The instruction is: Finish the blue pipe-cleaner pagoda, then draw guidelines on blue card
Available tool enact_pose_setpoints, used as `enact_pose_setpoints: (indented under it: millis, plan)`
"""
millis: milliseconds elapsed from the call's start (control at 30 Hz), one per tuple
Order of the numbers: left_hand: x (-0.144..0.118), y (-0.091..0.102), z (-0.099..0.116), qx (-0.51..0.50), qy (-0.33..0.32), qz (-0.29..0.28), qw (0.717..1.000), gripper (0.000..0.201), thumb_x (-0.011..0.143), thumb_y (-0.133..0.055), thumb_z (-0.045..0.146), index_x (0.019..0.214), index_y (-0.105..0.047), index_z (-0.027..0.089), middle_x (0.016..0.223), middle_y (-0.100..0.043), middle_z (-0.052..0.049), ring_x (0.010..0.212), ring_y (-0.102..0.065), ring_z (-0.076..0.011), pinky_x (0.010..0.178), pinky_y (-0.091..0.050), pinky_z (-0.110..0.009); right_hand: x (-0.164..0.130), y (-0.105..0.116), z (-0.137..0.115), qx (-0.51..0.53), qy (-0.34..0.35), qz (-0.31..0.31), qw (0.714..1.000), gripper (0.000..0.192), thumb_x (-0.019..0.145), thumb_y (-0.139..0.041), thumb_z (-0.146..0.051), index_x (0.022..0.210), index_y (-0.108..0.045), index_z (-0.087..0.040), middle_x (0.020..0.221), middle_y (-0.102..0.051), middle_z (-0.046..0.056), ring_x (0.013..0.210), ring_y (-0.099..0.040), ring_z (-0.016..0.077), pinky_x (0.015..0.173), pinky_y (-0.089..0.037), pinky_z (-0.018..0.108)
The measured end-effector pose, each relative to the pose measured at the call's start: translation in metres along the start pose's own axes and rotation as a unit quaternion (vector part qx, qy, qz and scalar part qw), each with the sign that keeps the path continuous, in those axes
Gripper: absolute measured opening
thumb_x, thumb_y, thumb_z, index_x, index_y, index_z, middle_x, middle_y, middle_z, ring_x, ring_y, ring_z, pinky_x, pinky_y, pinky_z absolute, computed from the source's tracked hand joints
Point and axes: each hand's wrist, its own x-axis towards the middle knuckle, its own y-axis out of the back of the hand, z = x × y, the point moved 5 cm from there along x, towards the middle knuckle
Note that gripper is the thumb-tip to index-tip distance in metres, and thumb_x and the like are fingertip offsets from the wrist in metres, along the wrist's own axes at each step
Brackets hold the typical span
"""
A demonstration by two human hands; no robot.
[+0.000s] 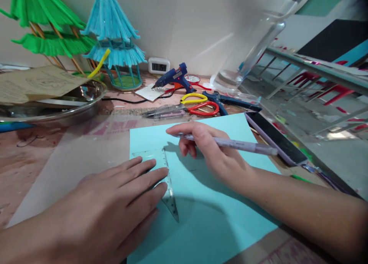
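While the left hand (115,191) lies flat and spread on a see-through triangle ruler (165,179), the right hand (207,149) pinches a purple pen (238,145) over the light blue paper (207,218) on the desk (25,164) — the ruler is half hidden, and its marks are blurry.

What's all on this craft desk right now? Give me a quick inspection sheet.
Surface: worn pinkish table, partly under a translucent sheet.
Job's things: light blue paper; clear set square; pen.
Clutter: glue gun, scissors, phone, metal basin.
Hands: left hand flat on the set square; right hand holds the pen.
Cables: black cord.
Surroundings: green and blue straw pagoda models, wall.
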Motion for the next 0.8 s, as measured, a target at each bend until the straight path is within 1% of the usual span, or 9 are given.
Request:
enact_pose_setpoints:
  millis: [33, 100, 200, 300, 400, 533, 667, 733, 800]
  plan:
    - [0.0003, 0.0011, 0.0004, -0.001, 0.005, 0.007, 1.000, 0.033, 0.090, -0.051, 0.020, 0.120, -0.063, 0.022, 0.131, -0.068, 0.000, 0.114, -0.066, -0.0289, 0.092, -0.057, -0.046, 0.0007, 0.0000, 0.0003, -0.010, -0.011, 0.007, 1.000, 0.032, 0.103, -0.042, -0.040, 0.116, -0.065, -0.022, 0.077, -0.063, 0.000, 0.074, -0.060, 0.0140, 0.063, -0.043, 0.027]
    - [0.0007, 0.0019, 0.0005, 0.000, 0.014, 0.013, 1.000, 0.031, 0.090, -0.049, 0.019, 0.118, -0.064, 0.022, 0.130, -0.069, -0.001, 0.114, -0.066, -0.0288, 0.092, -0.057, -0.046, 0.0027, -0.0023, 0.0017, -0.015, -0.037, 0.010, 0.999, 0.018, 0.097, -0.051, -0.026, 0.112, -0.061, -0.021, 0.077, -0.064, -0.001, 0.071, -0.060, 0.0134, 0.061, -0.044, 0.025]
    - [0.0009, 0.0012, -0.0002, 0.006, 0.008, 0.002, 1.000, 0.032, 0.091, -0.049, 0.020, 0.120, -0.064, 0.023, 0.132, -0.067, 0.000, 0.114, -0.066, -0.0285, 0.093, -0.057, -0.046, 0.0051, -0.0067, 0.0028, -0.006, -0.055, 0.012, 0.998, 0.014, 0.086, -0.057, -0.015, 0.099, -0.055, -0.021, 0.080, -0.066, -0.001, 0.070, -0.062, 0.0126, 0.061, -0.046, 0.024]
    - [0.0002, 0.0003, -0.0017, 0.004, -0.009, -0.016, 1.000, 0.034, 0.091, -0.052, 0.022, 0.124, -0.062, 0.024, 0.136, -0.064, 0.001, 0.116, -0.065, -0.0280, 0.094, -0.057, -0.045, 0.0055, -0.0079, 0.0022, -0.009, -0.053, 0.016, 0.998, 0.010, 0.084, -0.057, -0.015, 0.091, -0.055, -0.020, 0.080, -0.064, -0.001, 0.068, -0.060, 0.0116, 0.059, -0.046, 0.023]
    - [-0.0005, 0.0005, -0.0035, -0.005, 0.005, -0.011, 1.000, 0.033, 0.092, -0.052, 0.022, 0.124, -0.062, 0.025, 0.136, -0.064, 0.001, 0.118, -0.064, -0.0263, 0.099, -0.055, -0.044, 0.0051, -0.0061, -0.0011, -0.035, -0.027, 0.014, 0.999, 0.002, 0.087, -0.058, -0.020, 0.087, -0.056, -0.019, 0.074, -0.062, -0.002, 0.064, -0.056, 0.0105, 0.056, -0.044, 0.022]
    - [0.0005, 0.0003, -0.0004, -0.021, 0.012, 0.001, 1.000, 0.031, 0.091, -0.053, 0.022, 0.121, -0.064, 0.024, 0.133, -0.066, 0.001, 0.116, -0.065, -0.0234, 0.101, -0.053, -0.039, 0.0048, -0.0023, -0.0046, -0.080, 0.000, 0.029, 0.996, 0.011, 0.090, -0.055, -0.022, 0.079, -0.054, -0.020, 0.066, -0.056, -0.004, 0.057, -0.049, 0.0095, 0.052, -0.039, 0.022]
    - [0.0030, 0.0028, -0.0010, -0.022, 0.029, 0.018, 0.999, 0.031, 0.090, -0.052, 0.019, 0.118, -0.065, 0.024, 0.130, -0.069, 0.001, 0.114, -0.066, -0.0257, 0.096, -0.056, -0.042, 0.0064, -0.0038, -0.0030, -0.092, -0.004, 0.027, 0.995, 0.012, 0.087, -0.055, -0.019, 0.075, -0.052, -0.019, 0.063, -0.053, -0.005, 0.054, -0.046, 0.0082, 0.049, -0.035, 0.022]
    - [0.0041, 0.0035, -0.0012, -0.015, 0.018, 0.013, 1.000, 0.032, 0.089, -0.052, 0.020, 0.119, -0.064, 0.024, 0.131, -0.068, 0.002, 0.115, -0.066, -0.0263, 0.094, -0.058, -0.042, 0.0075, -0.0055, -0.0016, -0.092, -0.007, 0.020, 0.996, 0.012, 0.087, -0.055, -0.019, 0.075, -0.052, -0.019, 0.063, -0.052, -0.006, 0.054, -0.044, 0.0079, 0.048, -0.033, 0.022]
    - [0.0042, 0.0028, -0.0014, -0.012, 0.009, 0.002, 1.000, 0.032, 0.088, -0.054, 0.021, 0.119, -0.064, 0.025, 0.132, -0.067, 0.003, 0.115, -0.066, -0.0250, 0.094, -0.058, -0.039, 0.0083, -0.0065, 0.0000, -0.088, -0.014, 0.014, 0.996, 0.011, 0.086, -0.056, -0.019, 0.076, -0.053, -0.019, 0.063, -0.051, -0.006, 0.053, -0.043, 0.0078, 0.048, -0.032, 0.022]
